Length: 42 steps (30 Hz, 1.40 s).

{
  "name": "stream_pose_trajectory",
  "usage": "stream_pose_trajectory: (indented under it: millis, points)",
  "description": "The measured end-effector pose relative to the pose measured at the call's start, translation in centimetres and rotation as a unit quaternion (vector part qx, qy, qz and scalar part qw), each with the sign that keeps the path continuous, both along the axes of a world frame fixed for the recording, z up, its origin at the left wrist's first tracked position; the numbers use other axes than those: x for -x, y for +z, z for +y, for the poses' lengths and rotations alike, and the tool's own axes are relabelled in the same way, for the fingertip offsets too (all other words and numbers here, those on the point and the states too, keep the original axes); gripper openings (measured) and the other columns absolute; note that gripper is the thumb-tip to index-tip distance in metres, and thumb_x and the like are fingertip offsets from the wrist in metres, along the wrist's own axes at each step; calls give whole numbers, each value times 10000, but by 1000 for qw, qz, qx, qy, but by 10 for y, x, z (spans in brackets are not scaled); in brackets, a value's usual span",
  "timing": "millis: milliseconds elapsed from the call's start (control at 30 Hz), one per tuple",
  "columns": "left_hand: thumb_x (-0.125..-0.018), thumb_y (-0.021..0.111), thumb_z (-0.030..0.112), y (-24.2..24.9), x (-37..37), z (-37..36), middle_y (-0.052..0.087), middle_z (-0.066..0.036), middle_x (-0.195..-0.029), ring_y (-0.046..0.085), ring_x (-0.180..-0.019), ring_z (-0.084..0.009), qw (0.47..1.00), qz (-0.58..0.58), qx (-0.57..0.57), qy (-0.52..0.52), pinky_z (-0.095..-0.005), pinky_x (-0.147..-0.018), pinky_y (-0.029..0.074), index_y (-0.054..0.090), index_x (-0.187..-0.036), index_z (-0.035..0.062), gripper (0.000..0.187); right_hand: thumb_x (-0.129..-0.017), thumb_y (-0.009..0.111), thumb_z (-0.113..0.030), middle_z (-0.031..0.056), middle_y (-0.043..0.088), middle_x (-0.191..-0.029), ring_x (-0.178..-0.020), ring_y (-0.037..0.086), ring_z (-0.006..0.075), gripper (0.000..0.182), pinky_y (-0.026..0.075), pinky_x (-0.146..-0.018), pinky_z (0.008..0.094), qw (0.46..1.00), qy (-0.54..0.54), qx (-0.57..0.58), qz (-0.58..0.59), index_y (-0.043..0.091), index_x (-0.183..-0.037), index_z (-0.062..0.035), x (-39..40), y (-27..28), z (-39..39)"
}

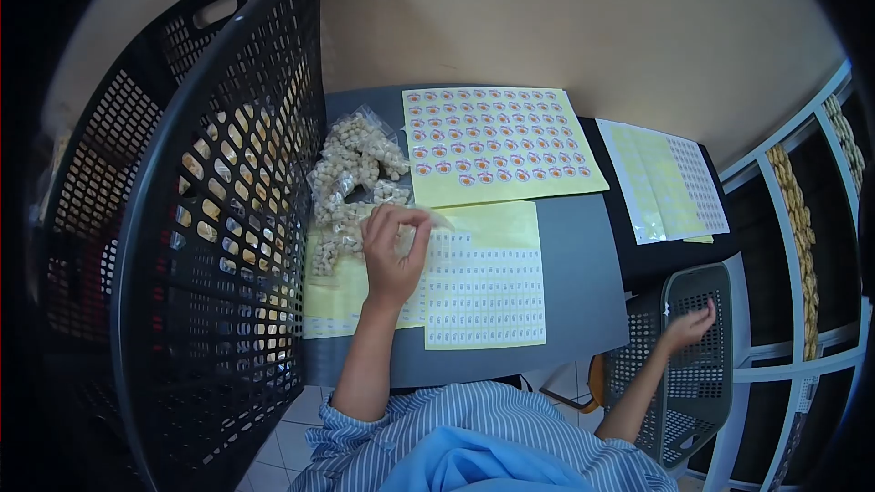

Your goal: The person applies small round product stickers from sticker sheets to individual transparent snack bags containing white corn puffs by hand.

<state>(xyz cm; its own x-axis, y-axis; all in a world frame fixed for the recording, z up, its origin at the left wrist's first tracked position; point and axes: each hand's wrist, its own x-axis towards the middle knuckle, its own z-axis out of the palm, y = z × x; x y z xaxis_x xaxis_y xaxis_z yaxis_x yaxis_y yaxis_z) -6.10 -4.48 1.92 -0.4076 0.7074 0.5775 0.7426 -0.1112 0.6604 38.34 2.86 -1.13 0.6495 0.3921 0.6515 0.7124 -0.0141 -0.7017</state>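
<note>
My left hand (394, 253) is raised over the left part of the table, thumb and forefinger pinched together. A pale, translucent piece (441, 220) shows at the fingertips, too blurred to name. Beside and behind this hand lie clear plastic bags (357, 150) of small whitish round pieces. Below it is a sheet of small blue-printed labels (485, 296), partly over another yellow-backed sheet (351, 302). Farther back lies a sheet of round orange-and-red stickers (499, 141). My right hand (690, 328) is out to the right above a dark basket, fingers extended and apart, with nothing visible in it.
A tall black perforated crate (219, 219) with packed items inside stands at the left. The dark basket (697, 392) sits at the right, near a white-framed rack (775, 219) with hanging packets. Another sticker sheet (670, 178) lies on a black surface. A wall rises behind the table (583, 255).
</note>
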Motion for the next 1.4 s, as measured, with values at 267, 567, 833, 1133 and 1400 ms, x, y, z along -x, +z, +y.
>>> stream_pose_trajectory:
  millis: [267, 567, 833, 1133, 1400]
  points:
    - [-853, 511, 75, -11, -16, -4, 498, -16, -781, 455, -728, -73, 911, -349, -105, -194, -203, -691, 378, 489, -855, 16, 63, -705, 617, -35, 115, 526, -981, -923, 515, 229, 257, 413, -792, 320, 772, 633, 18, -52, 545, -951, -16, 243, 69, 0]
    - [-744, 606, -36, -7, -14, -4, 556, -29, -766, 539, -770, -96, 925, -340, -79, -150, -234, -754, 408, 453, -1017, 10, 317, -740, 612, -31, 88, 576, -798, -764, 568, 185, 61, 433, -707, 270, 656, 745, 109, 52, 578, -777, 3, 306, 52, -8]
    - [-721, 619, -36, -8, -15, -3, 572, -37, -758, 549, -778, -108, 916, -345, -47, -200, -250, -801, 394, 349, -1184, 4, 537, -739, 613, -26, 85, 582, -764, -718, 566, 167, 59, 437, -668, 265, 656, 737, 114, 118, 569, -755, 10, 303, 36, -11]
    - [-731, 613, -31, -5, -18, -4, 559, -39, -785, 542, -797, -106, 925, -322, -9, -202, -238, -790, 403, 292, -1242, 2, 604, -731, 623, -5, 82, 577, -745, -696, 569, 143, 41, 466, -652, 254, 620, 759, 122, 160, 586, -722, 10, 298, 33, -8]
    - [-830, 546, 105, -21, -17, 2, 535, -46, -961, 544, -871, -111, 890, -379, 15, -254, -233, -695, 462, 413, -1129, 18, 338, -838, 540, -77, 80, 540, -954, -829, 572, 164, 148, 486, -728, 282, 612, 711, 81, 336, 564, -947, 20, 300, 43, -3]
